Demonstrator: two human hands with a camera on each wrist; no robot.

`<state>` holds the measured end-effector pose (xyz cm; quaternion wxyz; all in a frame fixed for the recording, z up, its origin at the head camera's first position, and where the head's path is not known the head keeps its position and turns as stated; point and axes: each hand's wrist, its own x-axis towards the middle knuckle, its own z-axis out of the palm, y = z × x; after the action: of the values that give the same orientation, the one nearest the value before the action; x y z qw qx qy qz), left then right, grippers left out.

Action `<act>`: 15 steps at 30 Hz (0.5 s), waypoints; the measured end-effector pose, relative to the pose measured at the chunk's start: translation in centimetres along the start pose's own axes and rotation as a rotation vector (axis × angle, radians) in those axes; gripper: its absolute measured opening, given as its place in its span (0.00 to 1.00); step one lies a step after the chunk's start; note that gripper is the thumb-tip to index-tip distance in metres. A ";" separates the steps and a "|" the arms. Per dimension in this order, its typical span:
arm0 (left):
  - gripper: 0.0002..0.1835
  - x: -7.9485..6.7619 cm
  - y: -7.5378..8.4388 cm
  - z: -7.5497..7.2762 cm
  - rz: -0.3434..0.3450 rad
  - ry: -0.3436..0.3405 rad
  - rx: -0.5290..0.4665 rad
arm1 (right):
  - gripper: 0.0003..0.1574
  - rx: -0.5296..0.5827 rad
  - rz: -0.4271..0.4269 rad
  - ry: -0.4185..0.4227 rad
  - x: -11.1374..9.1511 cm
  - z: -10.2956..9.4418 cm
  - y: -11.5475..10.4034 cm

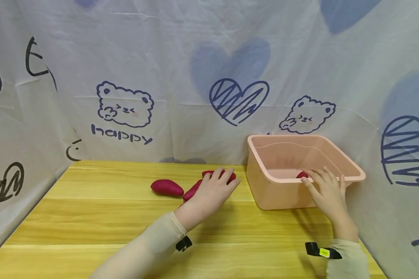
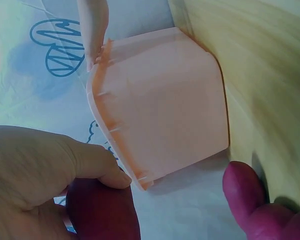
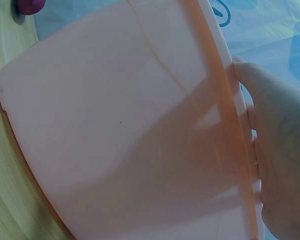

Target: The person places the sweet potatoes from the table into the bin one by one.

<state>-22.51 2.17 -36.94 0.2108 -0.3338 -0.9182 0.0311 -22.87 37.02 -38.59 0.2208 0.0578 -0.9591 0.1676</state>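
In the head view my left hand (image 1: 209,193) reaches over several purple-red sweet potatoes on the table. Its fingers curl over a sweet potato (image 1: 230,177); the left wrist view shows the thumb pressed against this dark red sweet potato (image 2: 104,212). Another sweet potato (image 1: 167,187) lies to the left, and one more (image 1: 193,190) is partly behind the hand. At the pink plastic bin (image 1: 283,193), my right hand (image 1: 329,195) hangs over the near rim, fingers spread and loosely extended. Just inside that rim, by its fingertips, shows part of a sweet potato (image 1: 302,174).
The bin stands at the right back of the wooden table (image 1: 90,224). A white cloth (image 1: 181,116) printed with bears and hearts hangs behind and beside the table.
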 end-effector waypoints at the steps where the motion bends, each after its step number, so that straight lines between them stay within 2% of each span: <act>1: 0.24 0.2 0.0 -0.1 0.001 0.000 0.000 | 0.36 0.000 0.000 0.000 0.0 0.0 0.0; 6: 0.30 1.4 -0.1 -0.7 0.004 -0.004 -0.012 | 0.36 -0.003 -0.002 0.005 0.0 0.1 0.0; 15: 0.25 3.6 -0.5 -1.8 0.015 0.062 -0.011 | 0.36 -0.006 -0.006 0.002 0.0 0.0 0.0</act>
<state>-24.59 3.91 -33.87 0.2369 -0.3428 -0.9089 0.0171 -22.89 36.98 -38.58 0.2225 0.0596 -0.9592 0.1642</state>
